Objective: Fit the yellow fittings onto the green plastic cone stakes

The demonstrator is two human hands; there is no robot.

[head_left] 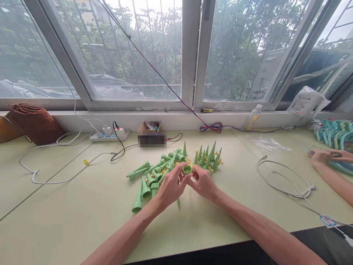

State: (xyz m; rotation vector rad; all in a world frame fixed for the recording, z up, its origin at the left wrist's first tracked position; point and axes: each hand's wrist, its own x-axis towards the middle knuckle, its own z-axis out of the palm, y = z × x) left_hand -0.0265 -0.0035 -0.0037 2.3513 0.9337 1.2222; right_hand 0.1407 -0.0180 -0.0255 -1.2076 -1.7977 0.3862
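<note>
My left hand (172, 186) is closed around a green plastic watering spike (187, 169), whose open round end faces up toward me. At the right side of that spike, my right hand (204, 181) is closed in a pinch, with a small yellow valve (193, 167) partly showing at its fingertips. A heap of loose green spikes (146, 189) lies to the left, with small yellow pieces (164, 170) among them. Right behind my right hand, several green spikes (212, 152) stand point up, with yellow valves on their sides.
At the far right another person's hands (321, 156) hold a teal item near a stack of teal pieces (335, 130). A white cable (286, 191) coils on the right. Behind are a power strip (109, 136), a small box (150, 127), a bottle (253, 117) and a brown bag (35, 123).
</note>
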